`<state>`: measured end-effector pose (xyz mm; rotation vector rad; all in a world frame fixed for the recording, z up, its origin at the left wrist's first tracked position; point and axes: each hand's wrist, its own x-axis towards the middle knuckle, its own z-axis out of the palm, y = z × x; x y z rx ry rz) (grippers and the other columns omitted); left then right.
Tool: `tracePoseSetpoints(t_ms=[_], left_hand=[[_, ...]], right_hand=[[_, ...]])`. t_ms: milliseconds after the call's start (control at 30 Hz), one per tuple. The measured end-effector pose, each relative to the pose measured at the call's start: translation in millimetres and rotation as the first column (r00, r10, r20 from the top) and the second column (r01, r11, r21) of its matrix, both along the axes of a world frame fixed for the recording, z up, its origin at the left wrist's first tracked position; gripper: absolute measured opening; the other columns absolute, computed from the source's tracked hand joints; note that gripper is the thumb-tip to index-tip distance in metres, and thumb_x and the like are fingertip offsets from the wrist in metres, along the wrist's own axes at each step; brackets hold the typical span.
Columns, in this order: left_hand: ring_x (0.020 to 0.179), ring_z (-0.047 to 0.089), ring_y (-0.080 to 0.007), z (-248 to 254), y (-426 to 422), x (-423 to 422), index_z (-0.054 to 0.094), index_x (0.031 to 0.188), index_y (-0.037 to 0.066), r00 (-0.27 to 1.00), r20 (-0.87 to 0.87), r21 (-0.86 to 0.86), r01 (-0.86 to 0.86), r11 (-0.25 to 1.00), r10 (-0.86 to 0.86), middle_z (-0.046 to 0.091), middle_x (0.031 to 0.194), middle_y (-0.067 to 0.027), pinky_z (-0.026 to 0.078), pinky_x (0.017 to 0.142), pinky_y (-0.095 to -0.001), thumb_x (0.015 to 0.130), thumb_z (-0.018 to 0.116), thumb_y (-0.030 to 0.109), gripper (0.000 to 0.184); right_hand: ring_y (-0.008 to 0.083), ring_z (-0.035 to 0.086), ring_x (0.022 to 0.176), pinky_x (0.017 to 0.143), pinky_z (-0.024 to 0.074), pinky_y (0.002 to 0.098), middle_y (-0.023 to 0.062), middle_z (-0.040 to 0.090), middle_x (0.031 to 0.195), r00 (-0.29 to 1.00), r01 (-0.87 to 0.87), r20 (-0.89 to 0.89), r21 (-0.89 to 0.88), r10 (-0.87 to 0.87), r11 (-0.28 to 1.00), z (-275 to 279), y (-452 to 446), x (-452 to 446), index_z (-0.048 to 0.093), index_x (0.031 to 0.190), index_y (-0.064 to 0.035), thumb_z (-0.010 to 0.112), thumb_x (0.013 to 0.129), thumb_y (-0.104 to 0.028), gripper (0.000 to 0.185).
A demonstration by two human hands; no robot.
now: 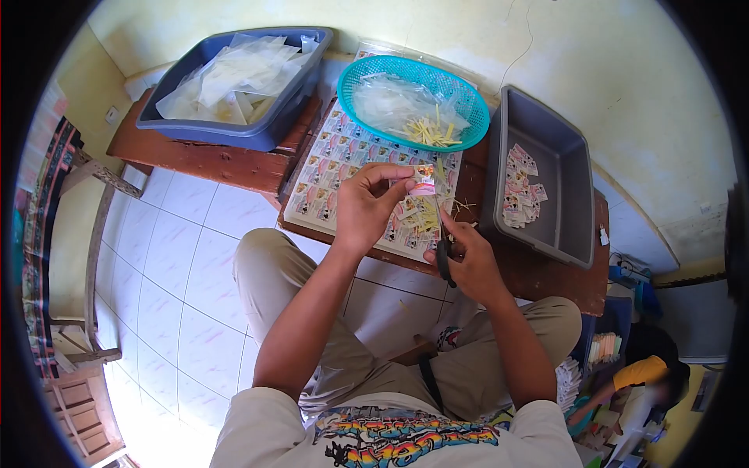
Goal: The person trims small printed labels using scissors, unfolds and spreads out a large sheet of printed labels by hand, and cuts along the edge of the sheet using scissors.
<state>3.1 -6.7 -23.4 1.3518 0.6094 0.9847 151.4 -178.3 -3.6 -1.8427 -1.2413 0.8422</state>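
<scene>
In the head view, my left hand [365,204] pinches a small printed label [423,179] between thumb and fingers, above the table. My right hand [474,261] is wrapped round the black handles of a pair of scissors [444,261]. The scissor blades point up along the right edge of the label; whether they touch it I cannot tell. Under both hands lies a large sheet printed with rows of similar labels [316,173]. Thin yellowish paper strips [424,221] are scattered on it below the held label.
A teal basket [349,117] holds clear plastic pieces and yellow strips. The grey tub [573,214] at right contains cut labels [521,191]. At left, a blue tub [273,136] full of translucent plastic stands on a wooden bench [203,162]. Another person [636,378] bends at lower right.
</scene>
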Motion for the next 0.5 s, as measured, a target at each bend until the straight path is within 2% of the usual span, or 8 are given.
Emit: tracePoseSetpoints(t_ms=[33,67,133,167,233,333,500], left_hand=[[0.094,0.072,-0.0130,0,0,0,0.075,0.114,-0.002,1.000,-0.009,0.026,0.007,1.000,-0.006,0.076,0.109,-0.0097,0.061,0.083,-0.0284,0.094,0.079,0.001,0.021],[0.094,0.072,-0.0130,1,-1,0,0.075,0.114,-0.002,1.000,-0.010,0.027,0.013,1.000,-0.013,0.076,0.109,-0.0097,0.061,0.083,-0.0284,0.094,0.079,0.001,0.021],[0.092,0.073,-0.0130,3,-2,1,0.073,0.118,-0.003,1.000,0.002,-0.020,0.030,0.999,-0.029,0.078,0.105,-0.0110,0.060,0.082,-0.0282,0.094,0.080,0.000,0.025],[0.092,0.073,-0.0130,6,-3,0,0.073,0.118,-0.003,0.999,0.000,-0.018,0.034,0.999,-0.034,0.078,0.105,-0.0110,0.060,0.082,-0.0282,0.094,0.080,0.000,0.025],[0.085,0.071,-0.0089,11,-4,-2,0.072,0.116,-0.002,0.999,-0.019,-0.072,0.028,0.997,-0.029,0.079,0.098,-0.0100,0.056,0.073,-0.0244,0.092,0.081,-0.001,0.025],[0.086,0.071,-0.0082,18,-7,-4,0.072,0.117,-0.002,0.999,-0.047,-0.090,0.009,0.996,-0.013,0.080,0.095,-0.0103,0.056,0.073,-0.0235,0.092,0.081,0.000,0.027],[0.086,0.071,-0.0091,7,-4,-1,0.072,0.116,-0.002,1.000,-0.025,-0.043,0.009,0.999,-0.010,0.080,0.096,-0.0113,0.056,0.073,-0.0240,0.091,0.082,0.001,0.026]], right_hand=[[0.0161,0.066,0.088,0.078,0.0574,0.0319,0.0094,0.061,0.112,0.979,-0.004,0.202,-0.100,0.024,0.995,0,0,0,0.046,0.160,-0.0069,0.087,0.088,-0.020,0.084],[0.0161,0.066,0.088,0.078,0.0574,0.0319,0.0094,0.061,0.112,0.979,0.002,0.201,-0.099,0.018,0.995,-6,-1,1,0.046,0.160,-0.0069,0.087,0.088,-0.020,0.084],[0.0275,0.069,0.095,0.087,0.0566,0.0386,0.0161,0.063,0.109,0.915,-0.038,0.400,-0.025,0.045,0.999,-25,-3,4,0.050,0.157,-0.0049,0.088,0.083,-0.018,0.084],[0.0275,0.069,0.095,0.087,0.0566,0.0386,0.0161,0.063,0.109,0.916,-0.033,0.398,-0.023,0.040,0.999,-29,-3,4,0.050,0.157,-0.0049,0.088,0.083,-0.018,0.084],[0.0382,0.069,0.102,0.091,0.0569,0.0446,0.0201,0.064,0.114,0.897,0.013,0.442,-0.041,0.006,0.999,-34,-2,4,0.055,0.152,-0.0053,0.085,0.080,-0.014,0.078],[0.0414,0.069,0.105,0.093,0.0574,0.0472,0.0206,0.062,0.120,0.873,0.048,0.487,-0.088,0.001,0.995,-41,1,6,0.056,0.150,-0.0066,0.081,0.079,-0.009,0.075],[0.0415,0.069,0.108,0.093,0.0588,0.0511,0.0181,0.055,0.130,0.836,0.073,0.546,-0.220,0.061,0.973,-32,8,2,0.052,0.154,-0.0081,0.078,0.083,-0.013,0.076]])
